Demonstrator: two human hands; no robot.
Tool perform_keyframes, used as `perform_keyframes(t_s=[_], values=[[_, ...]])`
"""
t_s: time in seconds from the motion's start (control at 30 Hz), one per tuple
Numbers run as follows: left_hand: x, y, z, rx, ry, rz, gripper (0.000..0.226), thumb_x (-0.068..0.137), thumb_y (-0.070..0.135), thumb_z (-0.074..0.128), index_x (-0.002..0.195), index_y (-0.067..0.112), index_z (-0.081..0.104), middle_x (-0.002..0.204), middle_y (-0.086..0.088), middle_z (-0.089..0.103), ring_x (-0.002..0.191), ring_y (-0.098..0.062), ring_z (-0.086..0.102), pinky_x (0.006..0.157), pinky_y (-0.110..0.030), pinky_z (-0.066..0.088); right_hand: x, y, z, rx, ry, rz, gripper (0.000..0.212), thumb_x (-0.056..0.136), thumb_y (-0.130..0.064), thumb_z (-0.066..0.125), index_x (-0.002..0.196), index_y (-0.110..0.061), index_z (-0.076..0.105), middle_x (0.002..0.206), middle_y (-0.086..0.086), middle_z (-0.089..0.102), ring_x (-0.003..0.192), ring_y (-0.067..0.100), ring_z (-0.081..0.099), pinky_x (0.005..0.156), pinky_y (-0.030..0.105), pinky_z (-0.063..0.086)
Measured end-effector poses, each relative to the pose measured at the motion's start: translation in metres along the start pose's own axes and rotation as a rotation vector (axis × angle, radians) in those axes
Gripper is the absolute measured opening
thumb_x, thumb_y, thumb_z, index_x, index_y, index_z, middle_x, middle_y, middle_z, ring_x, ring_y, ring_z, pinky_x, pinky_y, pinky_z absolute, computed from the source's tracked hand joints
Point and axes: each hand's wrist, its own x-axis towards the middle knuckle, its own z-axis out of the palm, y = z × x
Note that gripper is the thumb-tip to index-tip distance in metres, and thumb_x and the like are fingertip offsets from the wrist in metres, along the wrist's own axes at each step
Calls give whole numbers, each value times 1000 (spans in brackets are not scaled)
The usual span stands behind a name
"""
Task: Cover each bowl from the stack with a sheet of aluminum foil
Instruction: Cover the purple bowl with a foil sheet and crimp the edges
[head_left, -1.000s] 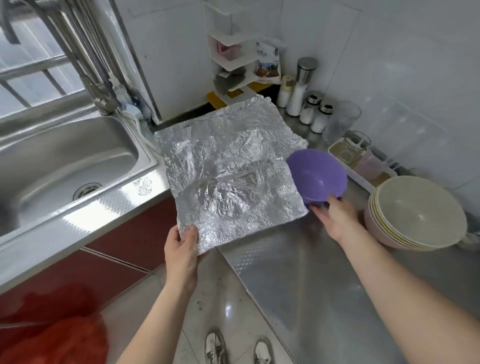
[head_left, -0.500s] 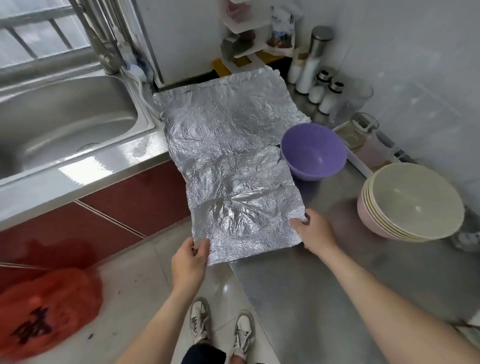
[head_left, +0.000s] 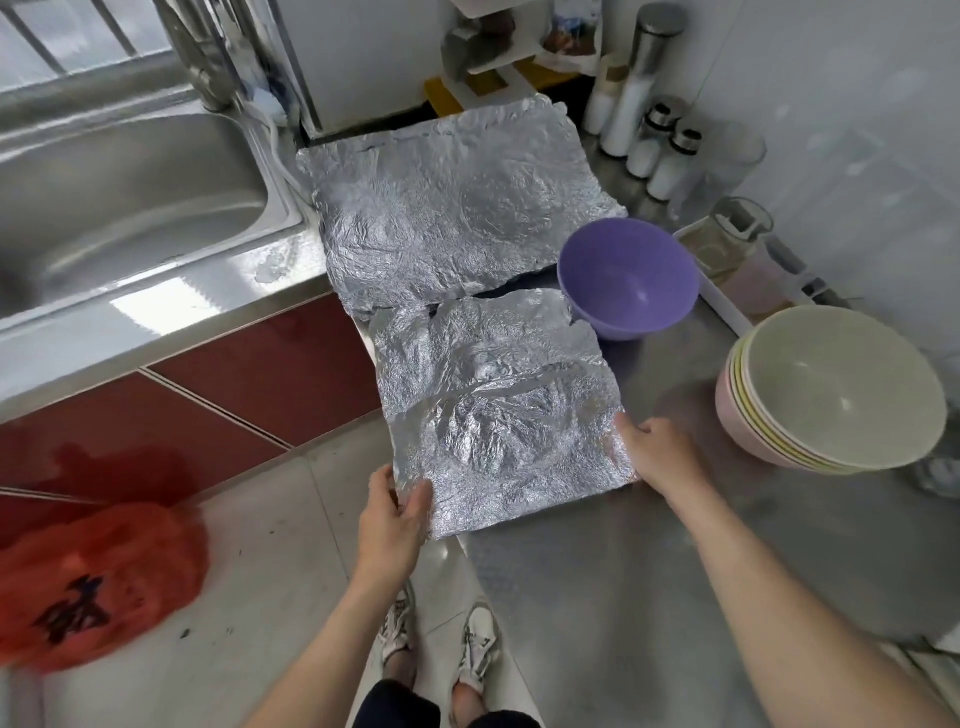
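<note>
Our left hand (head_left: 395, 514) and right hand (head_left: 657, 452) both pinch the foil sheet (head_left: 493, 410), which could tear between our fingers if we tug unevenly toward the purple bowl (head_left: 628, 278) beyond them.

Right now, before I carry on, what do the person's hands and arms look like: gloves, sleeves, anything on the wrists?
The left hand and right hand wear no gloves, and no ring, watch or bracelet shows. The left forearm and right forearm are uncovered as far as the frame's edge, with no sleeve in view.
</note>
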Motion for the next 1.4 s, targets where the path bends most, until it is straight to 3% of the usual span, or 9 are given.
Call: perform_keyframes(t_s=[0.17,0.37,0.47,0.6,0.77,0.97,1.1,1.27,1.4], values=[[11,22,-1,-108,103,23,53,90,14,66,123,43,36,91,-10,61,62,-30,55,62,-46,49,4,-3,0,-62,-27,-41,44,92,-33,54,54,-12,43,55,3,46,67,29,50,59,31,34],[-9,29,-3,83,95,104,67,87,5,67,140,25,32,101,-4,55,70,-19,54,66,-39,50,-8,14,-9,-170,-115,29,20,81,-33,66,78,-19,52,80,2,58,80,26,56,72,33,47],[-8,34,-3,401,325,523,64,78,7,74,134,14,45,109,-12,54,94,-21,49,77,-34,42,-22,2,-8,-350,149,-147,37,83,-27,66,115,-14,51,116,14,51,110,36,50,88,41,43],[-1,48,35,665,40,895,41,78,15,78,117,18,66,111,-11,66,96,-34,64,72,-42,55,-32,-21,30,-293,239,-661,43,85,-26,47,124,-10,56,131,15,52,123,36,49,95,47,47],[13,29,60,1023,-261,714,66,98,65,21,155,35,5,162,-1,-7,149,-23,-11,119,-48,-7,-19,0,57,-517,27,-596,65,93,-57,10,153,-32,11,162,-7,-1,148,13,-7,119,39,0],[19,30,57,1087,-311,681,68,93,74,8,150,44,-12,159,2,-24,145,-22,-27,118,-49,-13,-17,7,57,-528,46,-522,64,90,-68,9,149,-46,-7,159,-9,-16,147,13,-15,117,42,-5],[15,42,54,1103,-366,641,73,91,75,16,149,45,-15,157,1,-28,144,-25,-29,117,-54,-11,-17,-4,44,-442,37,-504,65,88,-65,16,149,-43,12,162,-7,5,147,13,1,113,45,8],[-8,55,52,1141,-494,854,83,86,59,56,151,37,8,163,2,-3,146,-28,10,115,-53,10,6,-50,-11,-253,524,-636,57,82,-17,54,138,-16,46,141,11,45,127,32,42,89,50,41],[-23,55,56,1253,-571,787,91,87,43,56,152,27,-6,162,-2,-8,145,-33,7,115,-61,12,41,-70,-32,-323,312,-515,49,93,-12,48,141,-12,42,138,13,51,130,34,40,95,49,41]])
